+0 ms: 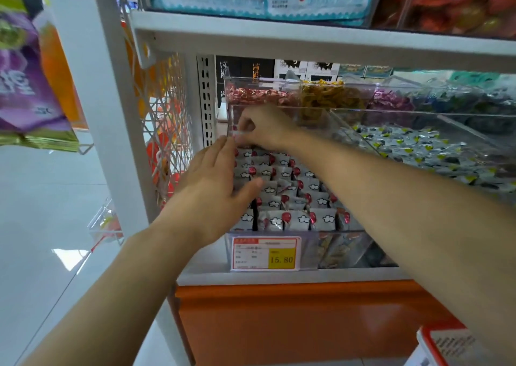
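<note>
**Reaching into the snack bin [310, 251]**

Reaches into the clear bin on the lower shelf [279, 277]. Pinches a small pale packet [236, 133], blurred, with the curled fingers of the right hand [265, 127] at the bin's rear left corner, just above the rows of cloud-printed packets [282, 198]. Lays the left hand [215, 190] open, fingers straight, against the left side of those rows. Shows a price tag [265, 252] on the bin's front wall.

One wide-angle camera on the person's head faces forward and slightly down. It sits close to the white store shelf [307, 36], looking into the clear snack bin [343, 250].
</note>
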Action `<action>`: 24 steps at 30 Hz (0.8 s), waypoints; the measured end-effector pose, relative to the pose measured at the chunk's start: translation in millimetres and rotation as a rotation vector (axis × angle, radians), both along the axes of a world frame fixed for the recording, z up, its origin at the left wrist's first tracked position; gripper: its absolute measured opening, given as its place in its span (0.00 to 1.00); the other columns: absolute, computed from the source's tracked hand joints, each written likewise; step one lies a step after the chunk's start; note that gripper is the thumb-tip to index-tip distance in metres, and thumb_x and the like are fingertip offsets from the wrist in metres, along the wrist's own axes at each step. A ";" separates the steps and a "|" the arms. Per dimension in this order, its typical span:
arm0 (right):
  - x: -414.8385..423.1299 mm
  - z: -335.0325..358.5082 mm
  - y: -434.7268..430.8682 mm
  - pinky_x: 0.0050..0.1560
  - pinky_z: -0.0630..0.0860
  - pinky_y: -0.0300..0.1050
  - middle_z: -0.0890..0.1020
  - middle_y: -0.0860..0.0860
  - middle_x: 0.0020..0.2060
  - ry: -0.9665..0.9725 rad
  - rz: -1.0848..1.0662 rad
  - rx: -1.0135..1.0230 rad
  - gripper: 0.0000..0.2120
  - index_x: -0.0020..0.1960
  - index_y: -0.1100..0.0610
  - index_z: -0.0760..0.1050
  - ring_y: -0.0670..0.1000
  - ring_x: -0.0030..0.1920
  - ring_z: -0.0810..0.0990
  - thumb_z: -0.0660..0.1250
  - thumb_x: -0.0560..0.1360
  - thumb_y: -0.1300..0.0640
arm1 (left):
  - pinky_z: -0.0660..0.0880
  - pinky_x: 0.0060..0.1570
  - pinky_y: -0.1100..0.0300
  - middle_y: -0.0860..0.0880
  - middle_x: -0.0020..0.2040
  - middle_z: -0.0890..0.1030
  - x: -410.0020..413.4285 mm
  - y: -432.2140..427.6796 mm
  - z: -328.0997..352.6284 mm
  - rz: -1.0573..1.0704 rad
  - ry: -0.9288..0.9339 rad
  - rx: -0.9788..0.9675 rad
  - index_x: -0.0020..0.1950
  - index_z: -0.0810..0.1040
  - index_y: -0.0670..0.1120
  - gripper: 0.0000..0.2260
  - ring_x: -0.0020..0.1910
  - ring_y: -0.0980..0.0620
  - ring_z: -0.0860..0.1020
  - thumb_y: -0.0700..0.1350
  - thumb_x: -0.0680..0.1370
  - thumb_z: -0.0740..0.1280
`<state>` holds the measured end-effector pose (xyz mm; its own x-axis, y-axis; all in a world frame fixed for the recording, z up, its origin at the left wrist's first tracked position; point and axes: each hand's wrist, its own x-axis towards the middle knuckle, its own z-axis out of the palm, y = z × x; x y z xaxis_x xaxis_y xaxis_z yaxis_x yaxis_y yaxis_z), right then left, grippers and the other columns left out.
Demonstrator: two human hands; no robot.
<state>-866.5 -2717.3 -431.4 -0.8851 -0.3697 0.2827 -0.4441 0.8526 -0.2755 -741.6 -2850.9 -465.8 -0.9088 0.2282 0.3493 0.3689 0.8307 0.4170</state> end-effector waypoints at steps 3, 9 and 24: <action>-5.1 -7.8 -0.2 0.67 0.61 0.61 0.77 0.53 0.60 -0.024 0.008 0.249 0.13 0.55 0.54 0.79 0.57 0.67 0.66 0.59 0.79 0.51 | 0.41 0.65 0.64 0.52 0.78 0.46 -0.6 -0.2 -1.2 -0.010 -0.012 0.006 0.77 0.44 0.49 0.36 0.75 0.55 0.45 0.62 0.76 0.55; -26.2 3.3 2.5 0.58 0.74 0.51 0.83 0.53 0.49 0.060 -0.061 -0.061 0.13 0.51 0.60 0.80 0.51 0.51 0.80 0.57 0.77 0.59 | 0.43 0.67 0.62 0.52 0.78 0.46 -0.7 0.9 -1.4 -0.020 -0.033 0.004 0.77 0.43 0.49 0.37 0.75 0.55 0.45 0.64 0.74 0.53; 14.2 17.8 11.8 0.53 0.78 0.52 0.79 0.58 0.52 0.058 -0.148 -0.715 0.08 0.54 0.62 0.74 0.56 0.50 0.80 0.63 0.78 0.59 | 0.46 0.65 0.62 0.51 0.77 0.53 3.0 1.5 0.1 -0.013 0.051 0.179 0.77 0.49 0.49 0.32 0.75 0.53 0.51 0.58 0.77 0.57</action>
<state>-852.3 -2705.6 -413.6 -0.8878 0.0445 0.4580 -0.3691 0.5254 -0.7666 -738.6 -2849.4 -465.7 -0.8863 0.1700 0.4308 0.4036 0.7396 0.5386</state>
